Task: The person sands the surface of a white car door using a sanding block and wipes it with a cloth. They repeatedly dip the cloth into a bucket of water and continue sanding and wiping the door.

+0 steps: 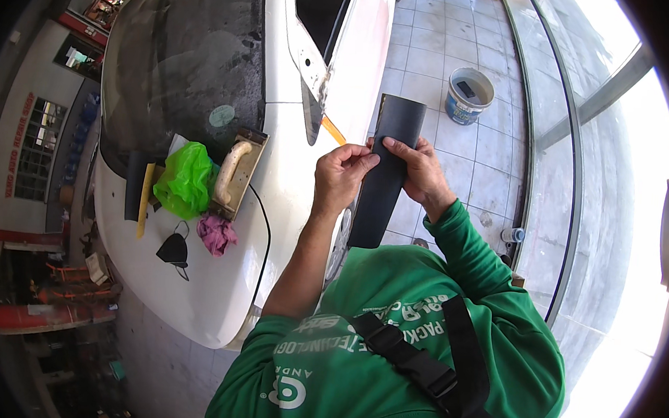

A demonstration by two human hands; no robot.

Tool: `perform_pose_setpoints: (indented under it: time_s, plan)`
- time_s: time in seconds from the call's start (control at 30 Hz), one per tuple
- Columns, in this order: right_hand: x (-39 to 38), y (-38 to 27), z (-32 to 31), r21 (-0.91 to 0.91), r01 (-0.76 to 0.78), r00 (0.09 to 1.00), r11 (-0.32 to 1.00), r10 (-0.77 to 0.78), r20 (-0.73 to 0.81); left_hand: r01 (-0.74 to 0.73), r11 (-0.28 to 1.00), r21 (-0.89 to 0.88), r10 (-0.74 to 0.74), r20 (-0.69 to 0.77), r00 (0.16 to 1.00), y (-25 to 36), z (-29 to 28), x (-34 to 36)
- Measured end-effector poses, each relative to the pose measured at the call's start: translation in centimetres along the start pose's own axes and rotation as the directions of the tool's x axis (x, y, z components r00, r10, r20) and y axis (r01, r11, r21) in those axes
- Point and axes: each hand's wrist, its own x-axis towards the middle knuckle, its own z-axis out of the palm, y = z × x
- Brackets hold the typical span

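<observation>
A long black sheet of sandpaper is held upright in front of my body, beside the white car. My right hand grips its right edge, thumb flat on the face and the other fingers behind. On the opposite edge, my left hand pinches the sheet between thumb and fingertips. On the car's hood lie a sanding block with a pale handle, a bright green plastic bag, a crumpled pink cloth and a black face mask.
A dark strip and a yellow strip lie on the hood, with a black cable across it. On the tiled floor stands a bucket of water with a dark piece inside. A glass wall runs along the right.
</observation>
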Motion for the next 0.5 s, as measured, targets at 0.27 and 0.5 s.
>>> perform_pose_setpoints:
  time_s: [0.27, 0.5]
  plan:
    - [0.70, 0.45, 0.09, -0.078, 0.063, 0.995, 0.995, -0.069, -0.076, -0.004, 0.998, 0.055, 0.004, 0.007, 1.000, -0.11, -0.27, 0.23]
    - [0.99, 0.30, -0.50, -0.104, 0.091, 0.994, 0.990, -0.097, -0.050, 0.014, 0.986, 0.164, -0.020, 0.035, 0.999, -0.22, -0.57, -0.22]
